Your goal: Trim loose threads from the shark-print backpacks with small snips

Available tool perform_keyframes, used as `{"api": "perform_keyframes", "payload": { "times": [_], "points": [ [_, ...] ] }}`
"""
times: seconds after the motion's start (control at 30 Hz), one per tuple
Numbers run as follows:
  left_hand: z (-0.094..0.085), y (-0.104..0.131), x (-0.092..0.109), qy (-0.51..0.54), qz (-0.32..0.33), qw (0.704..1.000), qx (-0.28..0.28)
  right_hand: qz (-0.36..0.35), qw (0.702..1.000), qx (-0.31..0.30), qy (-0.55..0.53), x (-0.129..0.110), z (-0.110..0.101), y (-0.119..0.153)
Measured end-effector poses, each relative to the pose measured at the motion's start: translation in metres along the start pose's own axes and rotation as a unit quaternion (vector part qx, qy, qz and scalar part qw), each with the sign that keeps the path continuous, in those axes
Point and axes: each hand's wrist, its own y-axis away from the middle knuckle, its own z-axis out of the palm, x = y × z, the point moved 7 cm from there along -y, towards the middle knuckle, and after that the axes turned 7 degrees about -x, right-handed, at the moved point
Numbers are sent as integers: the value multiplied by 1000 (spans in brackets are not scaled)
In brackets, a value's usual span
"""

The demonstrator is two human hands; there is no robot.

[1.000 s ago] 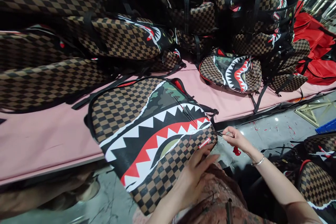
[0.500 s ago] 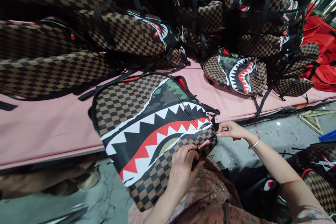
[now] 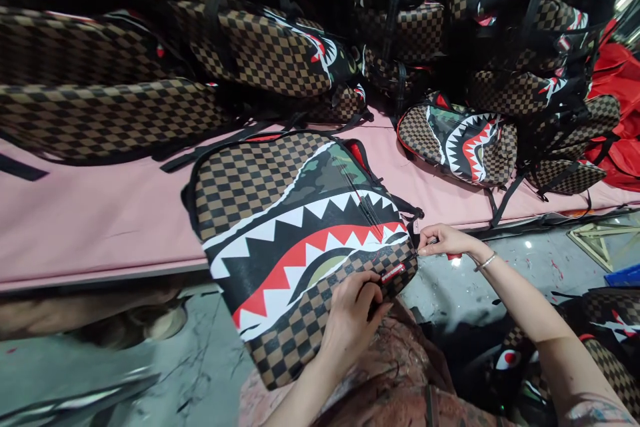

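Note:
A backpack [image 3: 260,220] in brown-and-black checks, with a printed shark mouth and camouflage patch, lies slanted over the front edge of the pink table. My left hand [image 3: 353,310] presses on its lower side, fingers curled at the edge beside a small red label [image 3: 393,273]. At the bag's right corner, my right hand [image 3: 443,241] is closed in a pinch. Something small and dark shows between those fingers, and a bit of red peeks out below the palm; I cannot make out what they are. The left fingertips are partly hidden.
Several similar backpacks [image 3: 280,47] are piled along the back of the pink table [image 3: 100,220]. A smaller shark-print bag [image 3: 457,140] stands at the right. Red material [image 3: 620,113] lies at the far right. More bags [image 3: 605,353] sit low beside my right arm.
The view has shifted a little, so the table and bags appear slightly further right. Both hands keep nearly the same places on the backpack.

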Motion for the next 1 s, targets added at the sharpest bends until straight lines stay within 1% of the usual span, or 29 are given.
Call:
{"api": "perform_keyframes", "payload": {
  "times": [0.2,0.37,0.47,0.6,0.77,0.87,1.0],
  "points": [
    [2,2,-2,7,-3,1000,-1,3,1000,-28,-9,-1,7,-12],
    [0,3,-2,4,-2,1000,16,12,1000,-6,-2,3,-2,-6],
    [0,3,-2,1,-9,1000,13,19,1000,-13,15,5,-5,-3],
    [1,2,-2,2,-21,1000,3,23,999,-33,17,5,-1,-6],
    [-1,3,-2,10,-30,999,3,24,998,-50,-7,7,6,-13],
    [-1,4,-3,11,-33,999,1,27,999,-39,-19,8,4,-12],
    [1,5,-4,13,-29,999,-4,24,999,-21,11,4,-4,-6]
  ]
}}
